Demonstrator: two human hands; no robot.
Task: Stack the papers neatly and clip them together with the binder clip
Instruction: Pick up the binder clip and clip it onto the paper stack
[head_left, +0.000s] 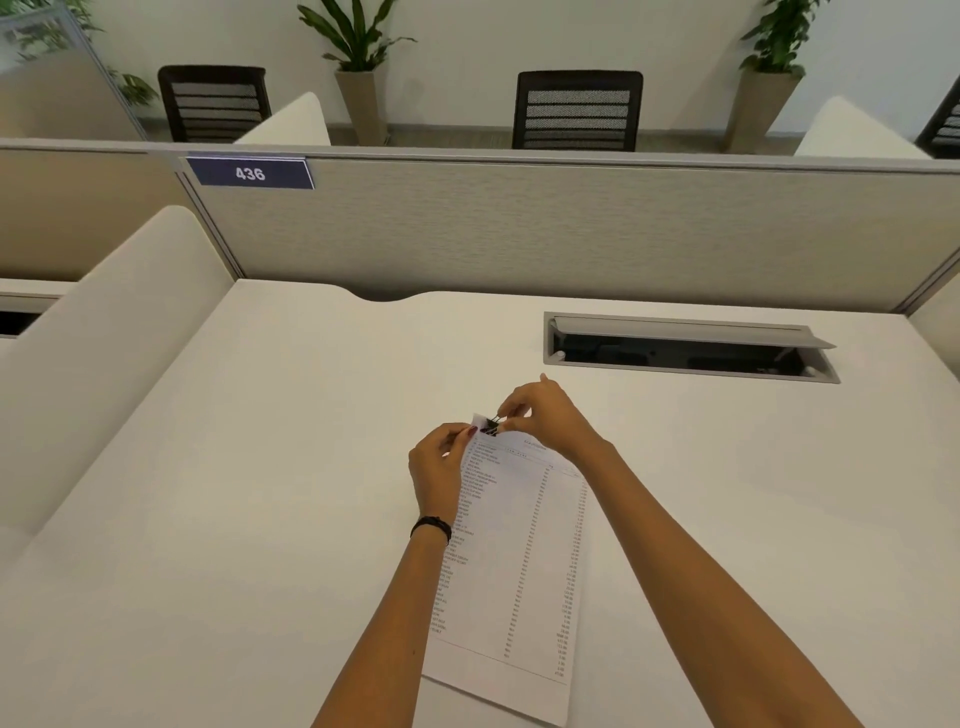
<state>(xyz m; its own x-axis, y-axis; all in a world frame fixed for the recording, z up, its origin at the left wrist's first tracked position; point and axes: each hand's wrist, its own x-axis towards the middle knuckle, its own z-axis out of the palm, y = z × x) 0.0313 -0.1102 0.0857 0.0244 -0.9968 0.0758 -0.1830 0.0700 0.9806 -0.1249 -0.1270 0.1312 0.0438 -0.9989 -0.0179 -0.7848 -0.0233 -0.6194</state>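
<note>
In the head view, a stack of papers (524, 561) lay on the white desk (234, 467), running from near the desk's front edge toward its middle, the printed columns of the top sheet facing up. A black binder clip (490, 427) sat at the stack's far left corner, its wire handles raised. The right hand (545, 415) reached over the far edge of the sheets, its fingertips (506, 411) pinched together on the clip's handles. The left hand (439, 467) gripped the left edge of the papers just beside the clip, thumb and fingers closed on the sheets; a dark band (431, 527) circled its wrist. Whether the clip's jaws had fully bitten onto the paper could not be told. Toward the desk's far right corner a cable tray (691, 345) stood with its flap open. Behind the far edge rose a grey partition (519, 228) carrying a blue plate reading 436 (250, 173).
</note>
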